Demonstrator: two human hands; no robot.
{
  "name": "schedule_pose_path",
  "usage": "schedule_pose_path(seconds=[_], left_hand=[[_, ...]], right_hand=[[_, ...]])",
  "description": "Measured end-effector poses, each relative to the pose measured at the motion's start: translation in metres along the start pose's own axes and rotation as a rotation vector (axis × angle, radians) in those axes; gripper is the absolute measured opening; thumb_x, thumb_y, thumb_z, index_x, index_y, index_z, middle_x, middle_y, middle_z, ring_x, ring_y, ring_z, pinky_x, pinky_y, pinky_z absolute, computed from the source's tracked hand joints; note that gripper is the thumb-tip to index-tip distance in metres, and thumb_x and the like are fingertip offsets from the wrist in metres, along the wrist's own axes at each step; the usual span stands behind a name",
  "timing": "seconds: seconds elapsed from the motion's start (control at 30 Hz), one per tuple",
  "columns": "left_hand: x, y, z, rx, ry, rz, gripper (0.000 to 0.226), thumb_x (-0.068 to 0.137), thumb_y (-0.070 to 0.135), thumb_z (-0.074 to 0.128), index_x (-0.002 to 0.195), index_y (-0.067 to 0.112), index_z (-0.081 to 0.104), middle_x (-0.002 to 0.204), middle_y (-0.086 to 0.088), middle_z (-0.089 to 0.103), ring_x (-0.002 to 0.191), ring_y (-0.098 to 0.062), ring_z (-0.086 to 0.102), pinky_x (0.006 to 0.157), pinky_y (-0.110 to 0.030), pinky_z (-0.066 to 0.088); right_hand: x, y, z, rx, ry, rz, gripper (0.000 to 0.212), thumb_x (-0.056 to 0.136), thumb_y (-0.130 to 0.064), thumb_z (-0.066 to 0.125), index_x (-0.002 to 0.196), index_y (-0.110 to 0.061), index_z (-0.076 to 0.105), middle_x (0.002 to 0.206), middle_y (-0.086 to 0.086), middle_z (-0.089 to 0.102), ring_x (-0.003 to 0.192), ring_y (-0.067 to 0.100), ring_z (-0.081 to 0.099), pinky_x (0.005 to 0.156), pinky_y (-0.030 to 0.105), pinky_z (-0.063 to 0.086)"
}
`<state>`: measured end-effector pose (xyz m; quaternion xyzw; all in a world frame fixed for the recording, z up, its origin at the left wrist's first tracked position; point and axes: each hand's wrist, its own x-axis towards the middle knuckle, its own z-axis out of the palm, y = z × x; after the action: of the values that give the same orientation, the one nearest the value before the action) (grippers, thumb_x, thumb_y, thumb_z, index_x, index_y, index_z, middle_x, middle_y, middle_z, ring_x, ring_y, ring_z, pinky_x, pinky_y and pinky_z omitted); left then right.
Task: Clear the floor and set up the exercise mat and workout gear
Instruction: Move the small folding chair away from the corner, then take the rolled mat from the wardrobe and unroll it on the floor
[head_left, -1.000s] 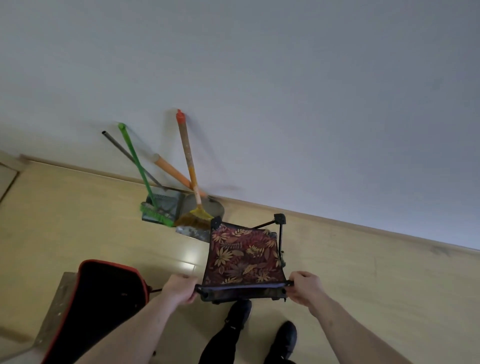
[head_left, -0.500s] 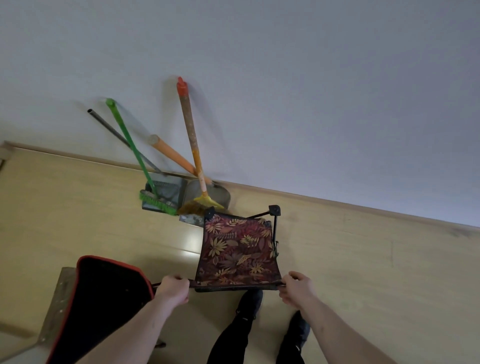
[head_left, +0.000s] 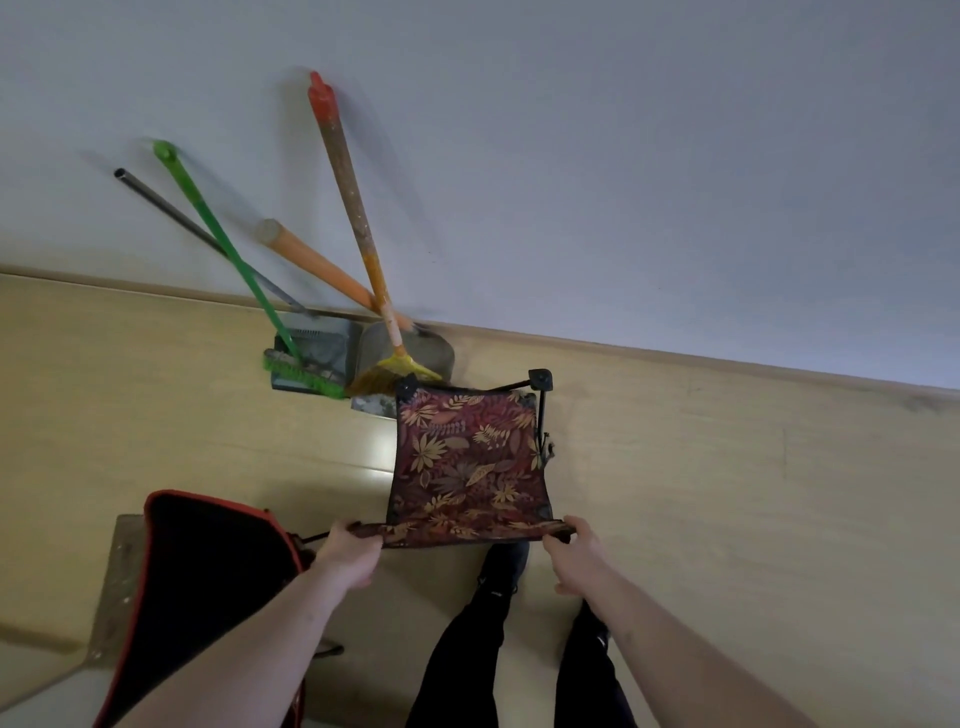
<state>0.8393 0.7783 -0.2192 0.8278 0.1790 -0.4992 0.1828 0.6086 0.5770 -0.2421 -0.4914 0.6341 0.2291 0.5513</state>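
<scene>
A small folding stool with a dark red leaf-patterned fabric seat and a black metal frame (head_left: 467, 457) is held up above the pale wood-effect laminate floor (head_left: 727, 493), in front of the person's black-trousered legs (head_left: 524, 639). The left hand (head_left: 349, 556) has its fingers curled round the near left end of the seat edge. The right hand (head_left: 571, 553) grips the near right end in the same manner. The seat fabric hangs stretched between the two hands and the far frame corners, which point toward the wall.

At the base of the plain white wall (head_left: 623, 182) stands a group of cleaning tools, all leaning against it. A green-handled brush with green bristles (head_left: 228, 244) rests its head on a grey dustpan (head_left: 317, 348). What the pan contains cannot be made out. A thin grey metal pole (head_left: 171, 213) crosses behind the green handle. A yellow-bristled broom with an orange, red-capped handle (head_left: 353, 202) stands beside a second grey scoop with a short orange handle (head_left: 311, 260). The stool's far edge sits close in front of these tools in the view.

To the person's left is a black padded panel with red piping (head_left: 208, 597), possibly a chair back, the wide-angle view leaving this uncertain. A grey speckled slab (head_left: 117, 587) lies under it.
</scene>
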Motion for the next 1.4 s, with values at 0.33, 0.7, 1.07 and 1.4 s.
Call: schedule_pose_path(seconds=[0.33,0.7,1.07,1.4], left_hand=[[-0.081,0.005,0.009,0.433,-0.114,0.108,0.042,0.094,0.021,0.053,0.135,0.010,0.058,0.123,-0.009,0.065,0.110,-0.028,0.062,0.103,-0.040,0.050],[-0.232,0.100,0.101,1.009,-0.177,0.834,0.038,0.094,0.020,0.049,0.130,0.017,0.061,0.136,-0.004,0.058,0.125,-0.024,0.055,0.105,-0.032,0.043],[-0.464,0.141,0.303,1.349,-0.363,1.545,0.047,0.093,0.019,0.052,0.139,0.024,0.054,0.150,0.002,0.044,0.138,-0.018,0.043,0.115,-0.034,0.035],[-0.627,0.115,0.450,1.472,-0.559,1.903,0.045,0.093,0.021,0.054,0.137,0.029,0.053,0.148,0.012,0.045,0.137,-0.011,0.041,0.114,-0.030,0.036]], right_hand=[[-0.079,0.010,-0.031,-0.136,-0.045,-0.080,0.053,0.090,-0.025,0.057,0.142,-0.022,0.053,0.113,0.002,0.067,0.105,0.028,0.068,0.090,0.036,0.056],[-0.211,0.047,-0.153,0.027,0.202,-0.221,0.049,0.098,-0.023,0.056,0.147,-0.023,0.050,0.150,0.004,0.051,0.113,0.019,0.062,0.091,0.027,0.047],[-0.334,0.211,-0.318,0.396,0.660,-0.192,0.046,0.095,-0.031,0.060,0.141,-0.034,0.053,0.145,-0.009,0.054,0.111,0.009,0.058,0.095,0.028,0.048],[-0.412,0.358,-0.398,0.603,0.902,-0.124,0.044,0.099,-0.032,0.060,0.141,-0.035,0.052,0.147,-0.005,0.052,0.127,0.012,0.055,0.100,0.032,0.051]])
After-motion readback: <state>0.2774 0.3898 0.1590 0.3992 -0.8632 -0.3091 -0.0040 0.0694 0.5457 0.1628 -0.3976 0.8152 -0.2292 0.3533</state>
